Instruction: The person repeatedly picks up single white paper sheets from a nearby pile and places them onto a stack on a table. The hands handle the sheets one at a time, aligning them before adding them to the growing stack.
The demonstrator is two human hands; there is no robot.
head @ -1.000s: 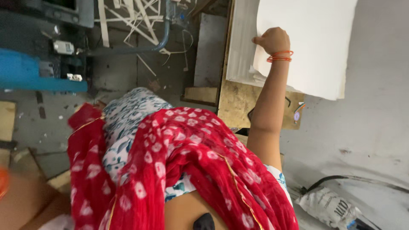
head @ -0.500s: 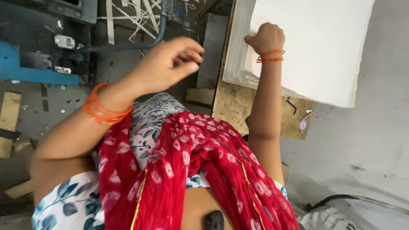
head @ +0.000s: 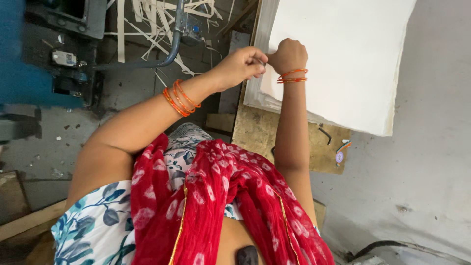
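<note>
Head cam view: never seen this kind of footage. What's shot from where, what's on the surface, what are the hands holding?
There is one picture, taken by a camera on a person's head that looks straight down, so you see their own chest, a red patterned scarf and both arms reaching forward. No machine does the work, only two bare hands.

A thick stack of white sheets lies on a brown board, which sits on a grey surface. The right hand is closed in a fist at the stack's near left edge. The left hand meets it there, fingers pinched; its grip seems to be on a sheet edge, but that is too small to tell.

To the left are white paper strips and a blue machine part.
</note>
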